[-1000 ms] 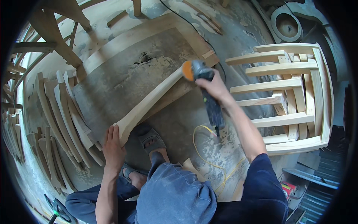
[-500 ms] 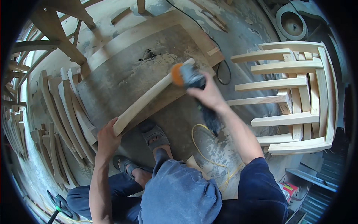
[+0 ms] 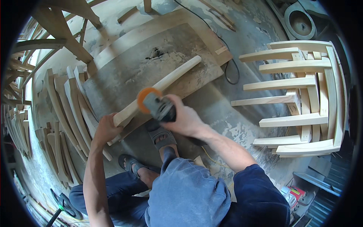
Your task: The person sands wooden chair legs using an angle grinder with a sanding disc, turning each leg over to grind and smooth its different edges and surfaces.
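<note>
A pale, gently curved wooden leg (image 3: pixel 177 76) lies slantwise over a worn board (image 3: pixel 124 73). My left hand (image 3: pixel 105 130) is closed around its near-left end. In my right hand (image 3: pixel 185 118) is an angle grinder (image 3: pixel 163 109), gripped by its body. The grinder's orange disc (image 3: pixel 143 99) is at the near-left part of the leg, close to my left hand. Whether disc and wood touch is hard to tell. Fingers of the right hand are partly hidden behind the tool.
Curved wooden pieces (image 3: pixel 68 102) lie in rows at the left. Pale pieces (image 3: pixel 289 84) are stacked crosswise at the right. A wooden frame (image 3: pixel 56 30) stands far left. A black cord (image 3: pixel 237 72) runs past the board; a yellow cord (image 3: pixel 211 157) lies near my sandalled feet (image 3: pixel 162 138).
My right hand has brought the angle grinder from the leg's far-right end down and left toward my left hand. The left hand keeps its hold on the wood. The whole view has shifted slightly.
</note>
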Demonstrator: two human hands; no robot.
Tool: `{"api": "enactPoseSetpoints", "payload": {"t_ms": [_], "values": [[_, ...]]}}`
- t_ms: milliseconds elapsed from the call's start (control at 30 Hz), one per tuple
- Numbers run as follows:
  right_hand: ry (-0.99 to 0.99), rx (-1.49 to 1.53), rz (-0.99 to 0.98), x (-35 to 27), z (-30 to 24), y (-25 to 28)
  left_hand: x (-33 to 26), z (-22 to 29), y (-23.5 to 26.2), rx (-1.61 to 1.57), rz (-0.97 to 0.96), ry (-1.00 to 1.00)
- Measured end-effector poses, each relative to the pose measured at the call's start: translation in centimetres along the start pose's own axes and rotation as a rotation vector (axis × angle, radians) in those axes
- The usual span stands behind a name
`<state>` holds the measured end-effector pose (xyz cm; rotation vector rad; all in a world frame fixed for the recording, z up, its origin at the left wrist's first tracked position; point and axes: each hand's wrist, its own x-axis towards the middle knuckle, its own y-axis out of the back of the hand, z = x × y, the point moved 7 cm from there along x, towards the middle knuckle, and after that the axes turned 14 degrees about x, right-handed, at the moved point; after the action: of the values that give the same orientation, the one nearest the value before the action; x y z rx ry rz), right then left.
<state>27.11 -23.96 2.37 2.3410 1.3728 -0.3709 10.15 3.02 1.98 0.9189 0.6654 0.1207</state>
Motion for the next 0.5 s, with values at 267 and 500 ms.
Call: {"api": "enactPoseSetpoints", "payload": {"t_ms": [267,500], "values": [[0.061,0.33,0.659,3.2,3.5,20.9,1.9,-1.4,0.0,-0.031,-0.069,-0.033],[0.029,0.026,0.199,0.6,0.9,4.8,2.6,-2.0,0.1,-0.047,-0.129,-0.044]]}}
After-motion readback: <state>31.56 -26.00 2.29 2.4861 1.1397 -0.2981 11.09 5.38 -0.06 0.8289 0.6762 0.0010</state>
